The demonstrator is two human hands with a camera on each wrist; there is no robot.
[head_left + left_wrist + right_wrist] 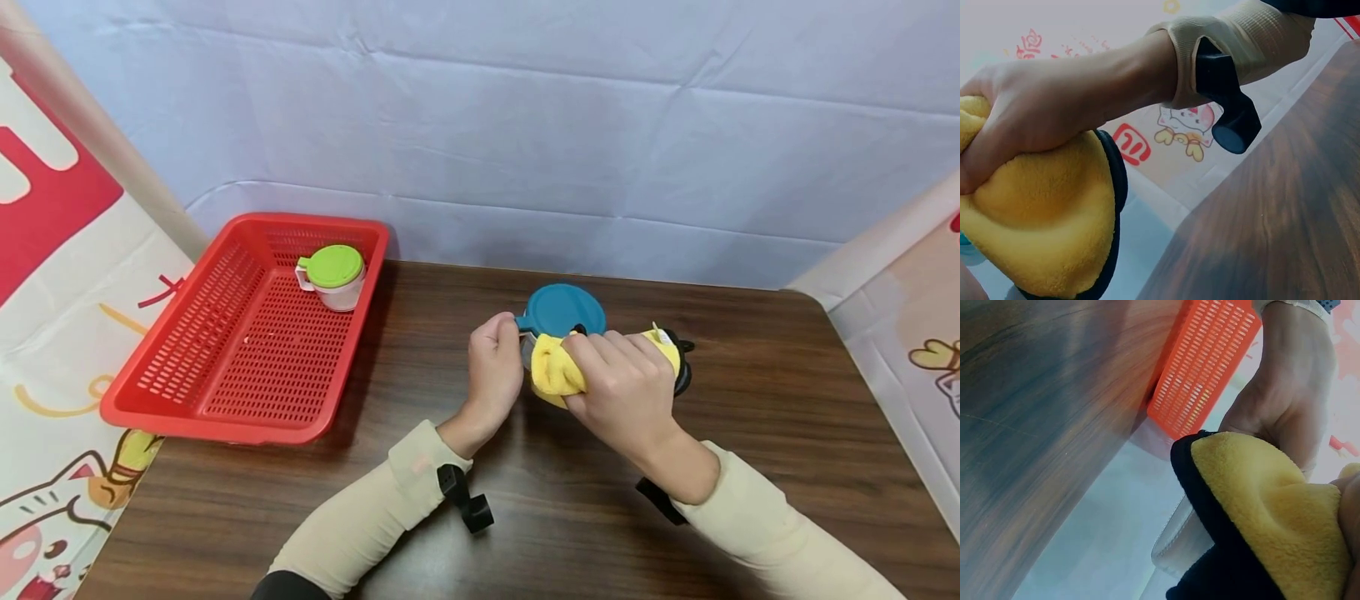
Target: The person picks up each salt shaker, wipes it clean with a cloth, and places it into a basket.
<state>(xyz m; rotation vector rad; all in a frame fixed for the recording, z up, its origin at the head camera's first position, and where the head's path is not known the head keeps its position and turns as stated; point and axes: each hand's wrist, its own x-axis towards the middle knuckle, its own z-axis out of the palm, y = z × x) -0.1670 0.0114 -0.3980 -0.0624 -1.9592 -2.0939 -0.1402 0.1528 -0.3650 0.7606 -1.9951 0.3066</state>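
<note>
A clear jar with a round blue lid (566,308) is held over the middle of the table. My left hand (495,367) grips it at its left side, where the handle would be; the fingers cover that part. My right hand (626,383) clutches a yellow cloth (555,367) with black edging, pressed against the jar's near right side. In the left wrist view the cloth (1047,212) bunches under the right hand (1041,106). The right wrist view shows part of the jar's clear wall (1179,544) beside the cloth, with the left hand (1282,406) behind.
A red plastic basket (341,367) stands on the table's left side. Inside its far right corner sits a small clear jar with a green lid (335,267). The brown wooden table (765,400) ends at a pale fabric backdrop (525,150).
</note>
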